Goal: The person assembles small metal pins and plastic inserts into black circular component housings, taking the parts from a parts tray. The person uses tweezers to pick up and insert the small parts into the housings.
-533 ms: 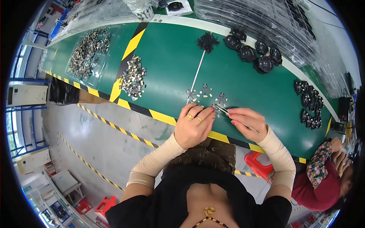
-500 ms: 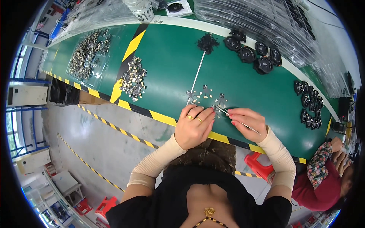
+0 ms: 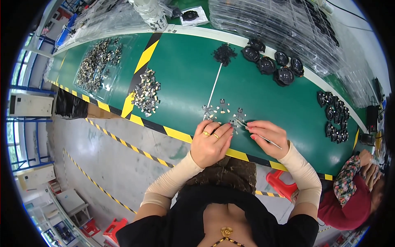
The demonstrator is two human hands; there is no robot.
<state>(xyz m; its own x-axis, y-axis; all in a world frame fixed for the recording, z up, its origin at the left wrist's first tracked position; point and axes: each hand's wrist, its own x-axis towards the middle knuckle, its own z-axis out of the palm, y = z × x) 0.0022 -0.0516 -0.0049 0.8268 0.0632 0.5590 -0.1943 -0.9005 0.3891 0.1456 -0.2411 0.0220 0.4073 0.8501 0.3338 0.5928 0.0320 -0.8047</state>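
My left hand [image 3: 210, 142], with two gold-coloured rings, rests at the near edge of the green table [image 3: 181, 88]. Its fingers are bent and close together, the tips at a small dark part [image 3: 232, 122] that they seem to steady. My right hand [image 3: 268, 139] grips thin metal tweezers [image 3: 269, 141]. The tweezer tips come down beside that same part, just right of my left fingertips. Several similar small dark pieces [image 3: 222, 101] with light bits around them lie just beyond my hands. Whether the tips pinch anything is too small to see.
A heap of small metallic parts [image 3: 146, 92] lies to the left, with a clear tray [image 3: 108, 91] of more beyond. Farther back sit a black pile [image 3: 224, 54] and round black housings [image 3: 266, 65]. More black housings [image 3: 336, 117] stand right. A co-worker's sleeve [image 3: 345, 185] shows at far right.
The whole scene sits slightly lower in the picture. Both hands stay by the same small part, and the tweezers remain in my right hand with hardly any shift.
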